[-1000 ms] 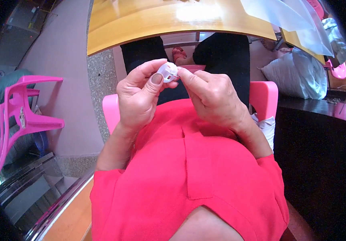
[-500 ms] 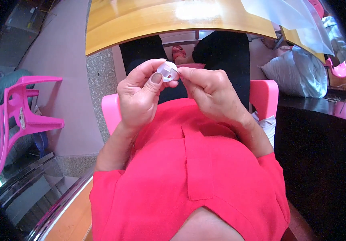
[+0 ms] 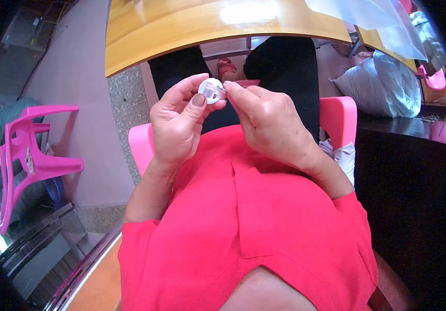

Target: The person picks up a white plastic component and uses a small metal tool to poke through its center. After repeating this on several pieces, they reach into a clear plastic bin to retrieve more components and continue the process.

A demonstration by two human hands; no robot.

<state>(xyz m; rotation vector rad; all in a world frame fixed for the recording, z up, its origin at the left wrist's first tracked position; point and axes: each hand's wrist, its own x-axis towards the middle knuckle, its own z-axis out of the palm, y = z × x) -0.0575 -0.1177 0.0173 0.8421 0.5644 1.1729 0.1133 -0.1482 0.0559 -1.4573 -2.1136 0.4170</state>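
Note:
A small round white plastic piece (image 3: 208, 89) with slots cut through its face is held up in front of my red shirt. My left hand (image 3: 175, 124) grips it by the rim, thumb on the near side and fingers behind. My right hand (image 3: 275, 122) is closed at the piece's right edge, thumb and forefinger pinching a thin grey piece (image 3: 222, 89) that reaches over the white face. Its exact kind is too small to make out. The right hand's other fingers are curled and partly hidden.
A yellow wooden table (image 3: 181, 36) lies just beyond my hands, with a translucent sheet (image 3: 357, 20) over its right part. I sit in a pink chair (image 3: 339, 116). Another pink chair (image 3: 36, 155) is at left, and a white sack (image 3: 378, 88) at right.
The white piece has turned so that its slotted face shows more fully. My right hand has rotated, its back now more in view, and the thin grey piece lies over the white face.

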